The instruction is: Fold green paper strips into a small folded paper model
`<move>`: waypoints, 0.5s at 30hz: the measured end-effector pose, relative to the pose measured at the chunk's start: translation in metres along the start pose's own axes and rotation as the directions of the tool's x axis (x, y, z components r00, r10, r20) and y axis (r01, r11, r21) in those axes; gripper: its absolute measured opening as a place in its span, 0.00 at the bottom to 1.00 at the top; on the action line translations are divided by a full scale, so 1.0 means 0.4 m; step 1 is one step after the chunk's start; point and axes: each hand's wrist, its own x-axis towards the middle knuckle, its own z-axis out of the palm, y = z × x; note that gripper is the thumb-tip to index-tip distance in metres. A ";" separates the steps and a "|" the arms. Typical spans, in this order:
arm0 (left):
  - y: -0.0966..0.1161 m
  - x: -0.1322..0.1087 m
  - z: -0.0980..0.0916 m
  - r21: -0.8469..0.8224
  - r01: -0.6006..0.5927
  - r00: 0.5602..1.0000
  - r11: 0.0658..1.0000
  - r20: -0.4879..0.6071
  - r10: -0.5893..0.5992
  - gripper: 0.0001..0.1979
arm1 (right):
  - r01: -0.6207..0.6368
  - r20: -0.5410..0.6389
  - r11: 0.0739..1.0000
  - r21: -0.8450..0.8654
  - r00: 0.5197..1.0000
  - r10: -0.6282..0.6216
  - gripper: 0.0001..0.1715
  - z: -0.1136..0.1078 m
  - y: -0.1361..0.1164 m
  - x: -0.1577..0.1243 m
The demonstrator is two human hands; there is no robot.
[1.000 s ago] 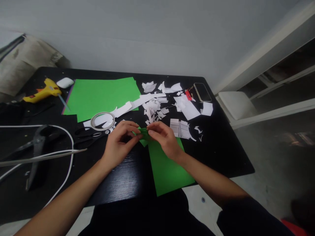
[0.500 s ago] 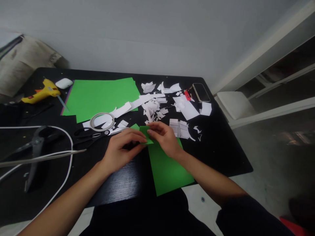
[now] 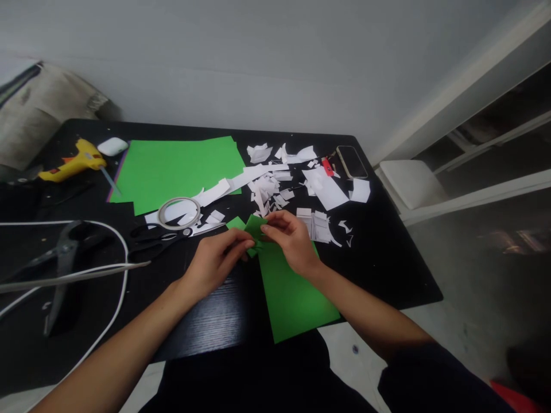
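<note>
Both my hands meet over the middle of the black table (image 3: 379,264). My left hand (image 3: 217,261) and my right hand (image 3: 293,241) pinch a small folded piece of green paper (image 3: 255,228) between their fingertips, just above the table. The piece sits at the top end of a green paper sheet (image 3: 293,298) that lies under my right hand and hangs past the table's near edge.
A large green sheet (image 3: 176,169), a tape roll (image 3: 178,212), black scissors (image 3: 159,236) and several white paper scraps (image 3: 275,189) lie behind my hands. A yellow glue gun (image 3: 71,163), pliers (image 3: 60,258) and a white cable (image 3: 120,252) are at the left. A phone (image 3: 352,161) lies at the far right.
My fingers have shifted on the small green piece, which now stands up a little higher between them. My hands have stayed in the same place.
</note>
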 end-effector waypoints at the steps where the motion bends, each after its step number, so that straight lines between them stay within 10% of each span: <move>1: 0.002 0.000 0.001 -0.006 0.013 1.000 1.000 -0.016 -0.013 0.05 | 0.014 0.010 1.000 -0.005 1.000 -0.014 0.15 0.001 0.000 -0.002; 15: 0.020 -0.003 -0.017 -0.193 0.090 0.977 0.977 -0.174 -0.124 0.20 | 0.023 0.127 1.000 0.004 0.992 -0.024 0.15 0.008 -0.017 -0.019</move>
